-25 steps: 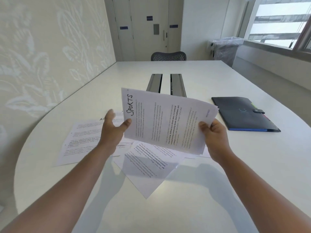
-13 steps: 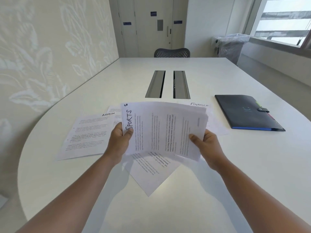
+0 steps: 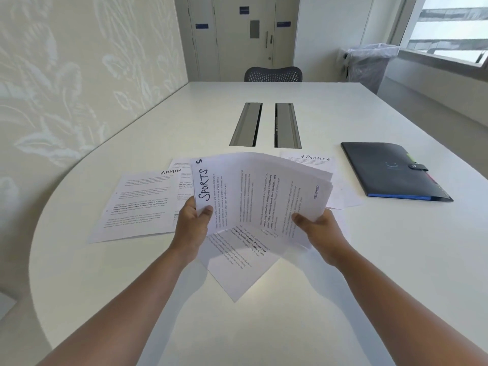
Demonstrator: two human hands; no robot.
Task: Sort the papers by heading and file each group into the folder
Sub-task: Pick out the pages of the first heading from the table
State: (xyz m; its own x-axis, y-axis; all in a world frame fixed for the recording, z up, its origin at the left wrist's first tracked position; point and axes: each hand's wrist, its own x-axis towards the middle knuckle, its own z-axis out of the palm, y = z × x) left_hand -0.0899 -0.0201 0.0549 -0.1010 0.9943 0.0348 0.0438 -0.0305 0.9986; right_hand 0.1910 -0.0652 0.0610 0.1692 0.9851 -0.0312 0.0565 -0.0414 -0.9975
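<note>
A small stack of sheets headed SPORTS (image 3: 253, 191) hangs just above the table, turned sideways and bowed upward. My left hand (image 3: 194, 223) grips its heading end, thumb on top. At the other end my right hand (image 3: 320, 231) grips the stack, thumb over the print. Under the stack lies a loose printed sheet (image 3: 237, 265), skewed toward me. An ADMIN sheet (image 3: 142, 204) lies flat at the left, and a FINANCE sheet (image 3: 314, 161) lies behind the stack at the right. The dark folder (image 3: 388, 171) lies shut at the right, apart from both hands.
Two grey cable hatches (image 3: 265, 125) sit in the middle of the white table (image 3: 369, 260). A mesh chair (image 3: 273, 73) stands at the far end. A lined bin (image 3: 368, 64) stands by the window. A patterned wall runs along the left.
The SPORTS stack has come down from an upright tilt to low over the table. My left hand has closed its grip on the heading end. The FINANCE and ADMIN headings have come into sight.
</note>
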